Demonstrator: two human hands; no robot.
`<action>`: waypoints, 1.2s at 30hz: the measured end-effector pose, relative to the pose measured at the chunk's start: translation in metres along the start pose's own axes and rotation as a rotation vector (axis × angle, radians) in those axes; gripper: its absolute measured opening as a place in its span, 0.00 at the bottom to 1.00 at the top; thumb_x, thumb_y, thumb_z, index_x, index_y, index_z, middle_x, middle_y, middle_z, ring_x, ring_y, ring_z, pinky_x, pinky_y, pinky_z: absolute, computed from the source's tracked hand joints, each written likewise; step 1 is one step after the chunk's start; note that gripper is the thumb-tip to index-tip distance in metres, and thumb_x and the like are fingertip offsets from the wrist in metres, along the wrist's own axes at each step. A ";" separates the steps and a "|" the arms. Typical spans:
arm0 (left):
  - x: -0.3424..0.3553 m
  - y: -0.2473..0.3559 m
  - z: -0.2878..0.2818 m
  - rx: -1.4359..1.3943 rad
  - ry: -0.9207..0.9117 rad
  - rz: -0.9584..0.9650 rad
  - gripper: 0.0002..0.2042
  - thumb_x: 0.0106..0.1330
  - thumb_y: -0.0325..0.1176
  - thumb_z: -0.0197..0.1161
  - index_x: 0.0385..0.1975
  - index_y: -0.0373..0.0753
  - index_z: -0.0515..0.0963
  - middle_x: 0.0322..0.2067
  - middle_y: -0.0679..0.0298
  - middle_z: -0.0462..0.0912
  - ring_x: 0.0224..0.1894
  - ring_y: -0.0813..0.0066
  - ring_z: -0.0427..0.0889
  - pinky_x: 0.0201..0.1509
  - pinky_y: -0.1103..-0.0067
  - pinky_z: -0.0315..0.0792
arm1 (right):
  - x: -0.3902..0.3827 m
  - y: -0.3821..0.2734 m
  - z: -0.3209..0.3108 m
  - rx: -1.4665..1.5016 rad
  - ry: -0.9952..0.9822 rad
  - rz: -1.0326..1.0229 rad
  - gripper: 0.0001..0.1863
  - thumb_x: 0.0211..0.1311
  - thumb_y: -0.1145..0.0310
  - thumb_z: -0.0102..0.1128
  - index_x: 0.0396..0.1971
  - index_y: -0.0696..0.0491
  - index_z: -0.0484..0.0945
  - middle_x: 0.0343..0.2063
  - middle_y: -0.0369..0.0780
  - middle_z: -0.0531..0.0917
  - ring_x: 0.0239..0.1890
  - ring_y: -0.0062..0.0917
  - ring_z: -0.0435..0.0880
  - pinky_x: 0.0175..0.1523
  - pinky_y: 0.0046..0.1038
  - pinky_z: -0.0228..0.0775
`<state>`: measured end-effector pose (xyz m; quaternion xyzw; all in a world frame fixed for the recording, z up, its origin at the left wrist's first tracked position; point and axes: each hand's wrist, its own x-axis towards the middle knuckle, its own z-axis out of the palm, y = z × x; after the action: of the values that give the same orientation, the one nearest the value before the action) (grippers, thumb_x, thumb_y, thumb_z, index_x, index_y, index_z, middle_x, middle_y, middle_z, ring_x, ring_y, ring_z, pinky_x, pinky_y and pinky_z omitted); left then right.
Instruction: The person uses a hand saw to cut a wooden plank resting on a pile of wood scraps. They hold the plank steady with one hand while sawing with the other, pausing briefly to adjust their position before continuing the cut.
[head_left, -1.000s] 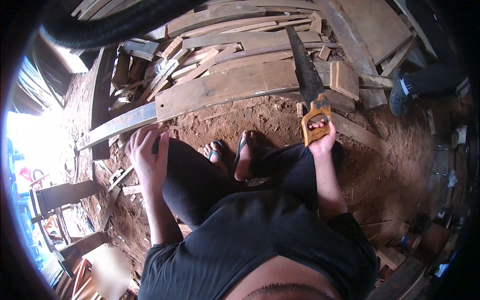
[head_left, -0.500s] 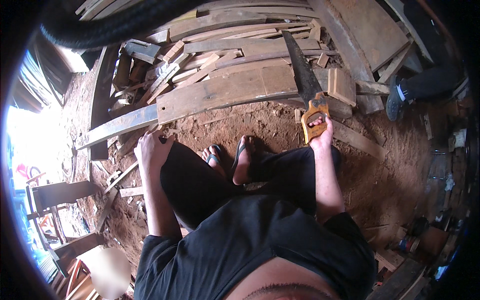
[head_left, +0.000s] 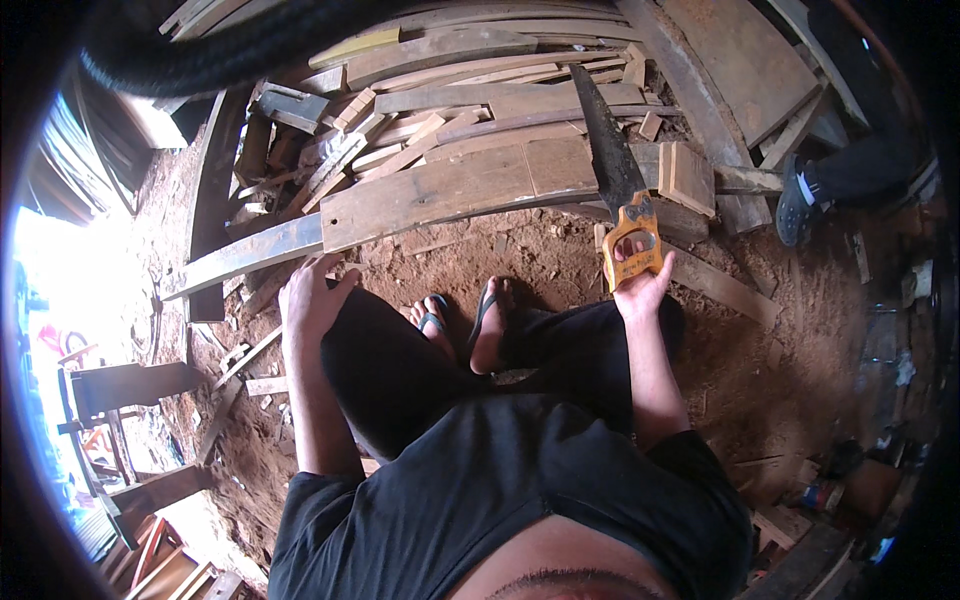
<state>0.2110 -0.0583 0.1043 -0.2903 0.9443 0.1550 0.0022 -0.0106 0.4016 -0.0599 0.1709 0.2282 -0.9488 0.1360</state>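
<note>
In my right hand (head_left: 643,290) is a handsaw (head_left: 612,150) with a dark blade and a yellow-orange handle (head_left: 634,245). My fingers pass through the handle opening, while the thumb sticks out to the side. The blade points away from me, its far part over stacked wood and its lower part beside the right end of a wide plank (head_left: 460,190). A thin line crosses that plank near its right end. My left hand (head_left: 312,300) rests by my left knee, just short of the plank's left end, fingers bent and thumb apart, with nothing visible in it.
Loose boards and offcuts (head_left: 400,150) are heaped beyond the plank. A short pale block (head_left: 686,178) stands right of the saw. Another person's shoe (head_left: 795,205) is at the far right. A wooden frame (head_left: 130,390) stands at the left. A dark cable (head_left: 220,65) crosses the upper left.
My right thumb has swung outward off the saw handle, and the grip looks looser. The saw has barely shifted. My left hand stays by the knee.
</note>
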 end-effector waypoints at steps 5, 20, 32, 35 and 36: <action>0.002 0.007 -0.003 -0.044 -0.014 0.024 0.24 0.65 0.51 0.70 0.55 0.43 0.85 0.53 0.55 0.87 0.57 0.55 0.85 0.61 0.63 0.77 | -0.036 -0.015 -0.009 0.005 0.417 -0.070 0.47 0.67 0.27 0.55 0.71 0.50 0.66 0.72 0.44 0.70 0.70 0.36 0.73 0.71 0.56 0.63; 0.007 0.090 0.016 -0.408 -0.411 0.474 0.29 0.68 0.42 0.73 0.67 0.39 0.75 0.63 0.50 0.81 0.68 0.53 0.77 0.73 0.64 0.68 | -0.089 0.049 0.092 -0.964 -0.348 -0.394 0.11 0.73 0.79 0.46 0.38 0.59 0.81 0.41 0.40 0.86 0.16 0.14 0.79 0.18 0.12 0.68; 0.103 0.093 0.115 0.215 0.009 0.422 0.57 0.48 0.45 0.84 0.80 0.55 0.55 0.79 0.57 0.55 0.80 0.54 0.55 0.72 0.37 0.60 | 0.069 0.057 0.127 -2.601 -0.546 -0.766 0.38 0.65 0.73 0.68 0.74 0.40 0.68 0.78 0.37 0.62 0.79 0.35 0.61 0.78 0.54 0.55; 0.115 0.087 0.136 0.237 0.032 0.404 0.44 0.60 0.32 0.72 0.79 0.56 0.58 0.78 0.55 0.57 0.81 0.56 0.55 0.72 0.35 0.58 | 0.084 0.063 0.119 -2.493 -0.607 -0.836 0.34 0.68 0.73 0.64 0.74 0.39 0.70 0.76 0.36 0.67 0.79 0.33 0.62 0.78 0.53 0.53; 0.118 0.085 0.137 0.261 0.057 0.407 0.41 0.64 0.28 0.67 0.78 0.56 0.59 0.79 0.55 0.57 0.81 0.56 0.55 0.73 0.35 0.58 | 0.086 0.060 0.119 -2.489 -0.621 -0.849 0.30 0.71 0.70 0.62 0.72 0.39 0.72 0.73 0.36 0.71 0.78 0.29 0.64 0.77 0.50 0.53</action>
<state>0.0546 -0.0158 -0.0125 -0.0957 0.9950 0.0208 -0.0180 -0.0997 0.2775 -0.0172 -0.3678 0.9246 -0.0814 -0.0566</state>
